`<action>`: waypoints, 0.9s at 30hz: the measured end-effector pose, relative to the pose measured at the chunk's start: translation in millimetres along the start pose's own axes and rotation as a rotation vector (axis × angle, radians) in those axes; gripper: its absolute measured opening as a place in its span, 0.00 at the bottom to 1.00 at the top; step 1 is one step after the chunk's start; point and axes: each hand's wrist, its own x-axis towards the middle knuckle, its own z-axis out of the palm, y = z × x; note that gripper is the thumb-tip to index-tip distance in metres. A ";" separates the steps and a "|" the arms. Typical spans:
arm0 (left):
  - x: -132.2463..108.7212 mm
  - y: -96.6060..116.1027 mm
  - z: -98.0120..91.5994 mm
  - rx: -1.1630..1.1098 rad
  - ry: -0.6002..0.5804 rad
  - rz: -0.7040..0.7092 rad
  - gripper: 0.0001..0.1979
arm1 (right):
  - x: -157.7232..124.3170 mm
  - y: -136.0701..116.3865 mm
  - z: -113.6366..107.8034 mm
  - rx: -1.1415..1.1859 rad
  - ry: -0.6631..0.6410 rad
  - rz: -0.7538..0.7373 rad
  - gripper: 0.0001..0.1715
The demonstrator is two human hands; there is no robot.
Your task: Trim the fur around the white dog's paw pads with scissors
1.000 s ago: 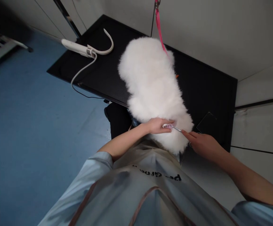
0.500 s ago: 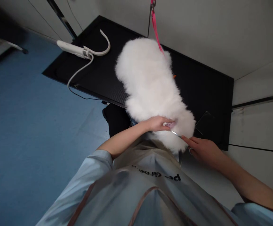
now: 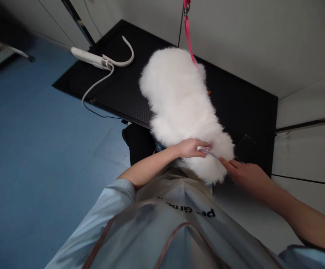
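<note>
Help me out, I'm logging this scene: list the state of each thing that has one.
White-furred animal: on the black table, posture unclear.
Left hand: on the animal, fingers around a pink patch.
Metal tool: held, tip at the pink patch.
Right hand: closed on the tool.
Pink strap: hanging down to the animal.
White hooked device: on or off unclear.
White cord: slack, drooping past the table edge.
Apron: worn.

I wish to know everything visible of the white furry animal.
The white furry animal has thick, fluffy fur that looks soft. Its long body extends over the black table, near end by the apron. There the left hand grips it at a pinkish patch, where the tip of the metal tool in the right hand sits. A pink strap runs to its far end. Its face is hidden.
</note>
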 end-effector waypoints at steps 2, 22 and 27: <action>0.6 -0.5 0.0 0.016 -0.007 -0.004 0.29 | -4.7 -1.7 0.7 0.033 -0.006 -0.027 0.34; 1.0 0.6 1.5 -0.052 0.015 -0.017 0.28 | 4.4 2.9 -18.4 -0.019 0.042 0.137 0.30; 0.8 1.1 1.2 -0.066 0.005 -0.005 0.28 | 12.6 0.3 -19.1 0.005 0.014 0.061 0.31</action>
